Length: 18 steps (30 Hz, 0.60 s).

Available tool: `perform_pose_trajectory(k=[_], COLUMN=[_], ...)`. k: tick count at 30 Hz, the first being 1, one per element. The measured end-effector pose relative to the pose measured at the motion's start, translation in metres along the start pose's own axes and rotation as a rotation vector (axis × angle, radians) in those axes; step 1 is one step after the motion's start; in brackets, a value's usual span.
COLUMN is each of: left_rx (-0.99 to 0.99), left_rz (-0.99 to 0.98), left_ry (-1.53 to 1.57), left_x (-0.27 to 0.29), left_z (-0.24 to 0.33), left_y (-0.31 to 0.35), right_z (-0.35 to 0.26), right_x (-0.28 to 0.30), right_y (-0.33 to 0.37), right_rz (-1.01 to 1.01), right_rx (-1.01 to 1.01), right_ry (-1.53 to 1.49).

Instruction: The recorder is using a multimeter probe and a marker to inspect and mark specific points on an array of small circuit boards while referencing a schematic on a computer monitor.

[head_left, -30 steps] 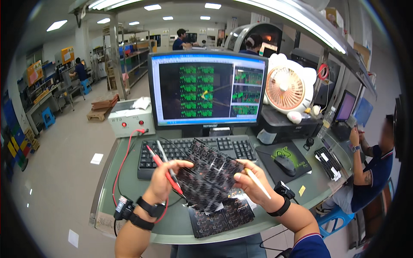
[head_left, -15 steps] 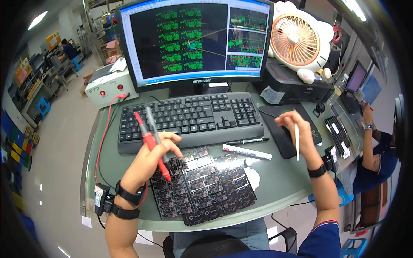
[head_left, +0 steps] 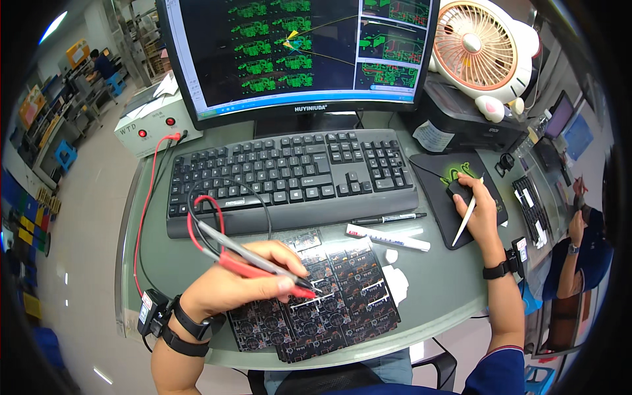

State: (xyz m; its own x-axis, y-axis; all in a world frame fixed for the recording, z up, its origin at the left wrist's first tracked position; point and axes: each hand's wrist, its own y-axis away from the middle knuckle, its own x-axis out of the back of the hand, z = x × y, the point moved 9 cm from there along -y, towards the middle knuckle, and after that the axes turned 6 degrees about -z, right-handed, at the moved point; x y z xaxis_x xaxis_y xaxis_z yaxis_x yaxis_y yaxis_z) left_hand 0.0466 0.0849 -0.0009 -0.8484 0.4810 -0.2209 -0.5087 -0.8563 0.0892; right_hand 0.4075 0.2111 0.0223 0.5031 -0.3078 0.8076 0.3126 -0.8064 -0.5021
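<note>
Head view: circuit boards (head_left: 327, 324) beneath left hand (head_left: 230, 283), probes (head_left: 247, 266) in its grip.

Green desk (head_left: 451, 273), circuit boards (head_left: 345, 319), keyboard (head_left: 293, 183)

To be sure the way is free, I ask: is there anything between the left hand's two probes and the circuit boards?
Nothing visible. The left hand holds the red probe and grey probe, tips at the circuit boards; contact is unclear. The white marker lies beyond them, out of the way.
</note>
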Motion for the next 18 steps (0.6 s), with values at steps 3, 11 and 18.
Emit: perform_pose_trajectory(k=[3,11,18], left_rx=[-0.007,0.059,0.062], left_rz=[-0.081,0.131,0.103], left_ry=[-0.151,-0.181,-0.004], left_x=[-0.009,0.008,0.0], left_z=[0.001,-0.011,-0.013], left_y=[-0.004,0.001,0.004], right_z=[-0.002,0.002,0.002], right_x=[0.001,0.004,0.009], right_y=[-0.001,0.006,0.019], right_rz=[0.009,-0.042,0.003], right_rx=[0.005,-0.093,-0.087], right_ry=[0.061,0.086,0.075])
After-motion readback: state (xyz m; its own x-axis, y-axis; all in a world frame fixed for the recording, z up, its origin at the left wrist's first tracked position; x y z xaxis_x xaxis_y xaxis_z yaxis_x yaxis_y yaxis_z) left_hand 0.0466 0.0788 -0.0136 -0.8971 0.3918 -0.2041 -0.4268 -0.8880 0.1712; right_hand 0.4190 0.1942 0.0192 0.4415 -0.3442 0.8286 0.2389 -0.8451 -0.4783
